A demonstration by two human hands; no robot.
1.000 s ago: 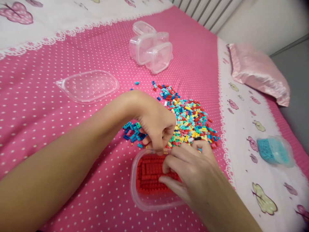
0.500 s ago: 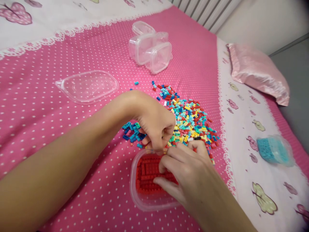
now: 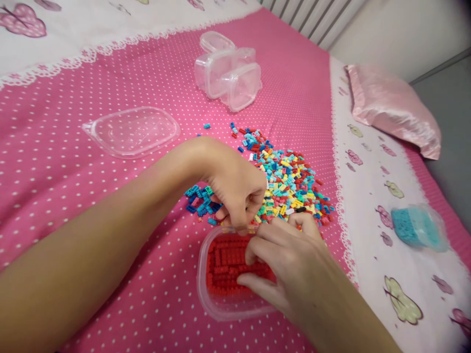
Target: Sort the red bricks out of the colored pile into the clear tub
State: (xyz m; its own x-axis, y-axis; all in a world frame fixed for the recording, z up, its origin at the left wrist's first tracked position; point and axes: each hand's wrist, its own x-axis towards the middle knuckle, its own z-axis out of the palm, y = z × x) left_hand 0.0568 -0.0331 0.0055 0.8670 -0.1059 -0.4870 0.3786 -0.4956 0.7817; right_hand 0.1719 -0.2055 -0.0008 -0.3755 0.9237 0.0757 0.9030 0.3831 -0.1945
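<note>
My left hand (image 3: 239, 191) is bent over the far rim of a clear plastic container (image 3: 208, 311), its fingers curled and thumb pressed down at the rim. Whatever its fingers hold is hidden. Over the right side of the container lies my right hand (image 3: 285, 257). Its thumb and forefinger are apart above the red building bricks (image 3: 226, 267), which are packed in rows inside. The other fingers bend over the far rim close to my left thumb. Just behind both hands spreads a pile of small multicoloured bricks (image 3: 287, 176), with mostly blue bricks (image 3: 200, 203) left of my left hand.
Several clear containers (image 3: 228, 73) are grouped at the back. A clear lid (image 3: 136, 132) lies on the dotted pink bedsheet (image 3: 73, 132) at left. To the right are a container with turquoise contents (image 3: 417, 228) and a pink pillow (image 3: 393, 108). Rails (image 3: 309, 19) stand behind.
My right hand has shifted slightly to the right, uncovering a little more of the red bricks. My left hand stays at the far rim almost unmoved.
</note>
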